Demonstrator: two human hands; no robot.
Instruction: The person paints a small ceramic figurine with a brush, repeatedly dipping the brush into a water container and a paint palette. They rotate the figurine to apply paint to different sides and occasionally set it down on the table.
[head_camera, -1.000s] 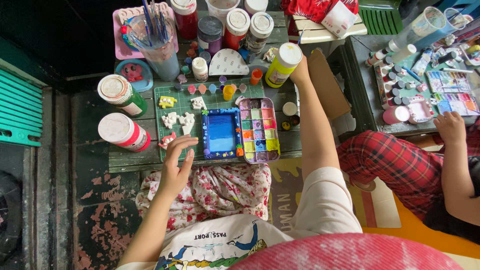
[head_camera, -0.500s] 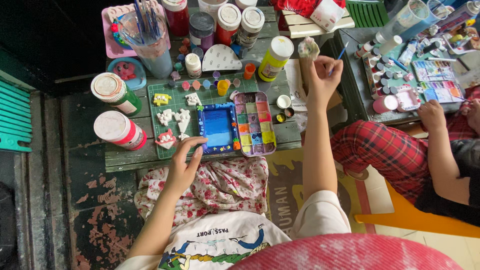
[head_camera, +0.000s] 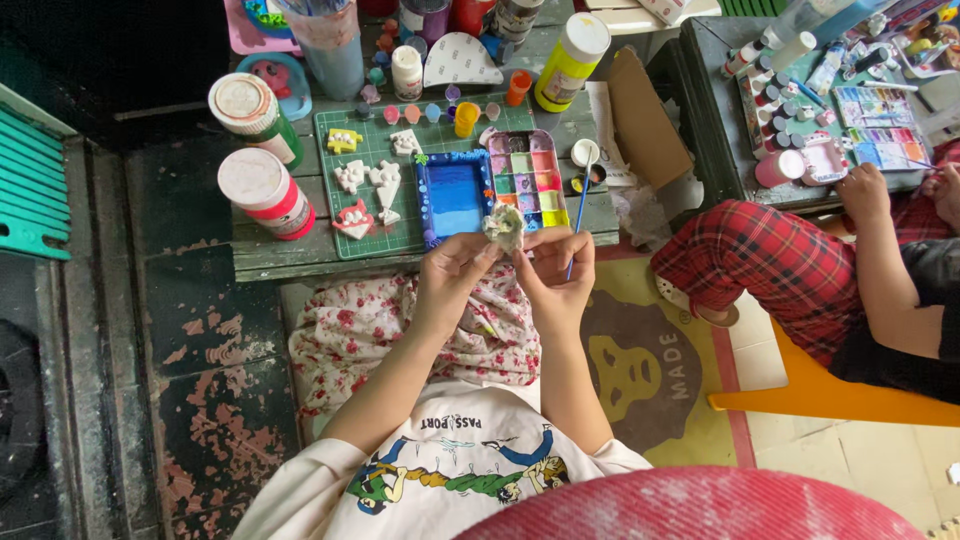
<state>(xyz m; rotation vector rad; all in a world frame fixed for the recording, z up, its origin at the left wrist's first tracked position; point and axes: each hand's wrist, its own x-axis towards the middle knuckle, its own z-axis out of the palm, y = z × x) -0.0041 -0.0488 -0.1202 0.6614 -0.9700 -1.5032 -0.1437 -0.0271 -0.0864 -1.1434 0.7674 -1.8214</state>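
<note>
The person wears a cream short-sleeved T-shirt (head_camera: 450, 465) with a cartoon print, a white floral skirt (head_camera: 380, 320) with red flowers; forearms bare.

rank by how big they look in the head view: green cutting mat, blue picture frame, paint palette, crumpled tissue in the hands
1. green cutting mat
2. blue picture frame and paint palette: look alike, unranked
3. crumpled tissue, smallest, though nearer the camera
</note>
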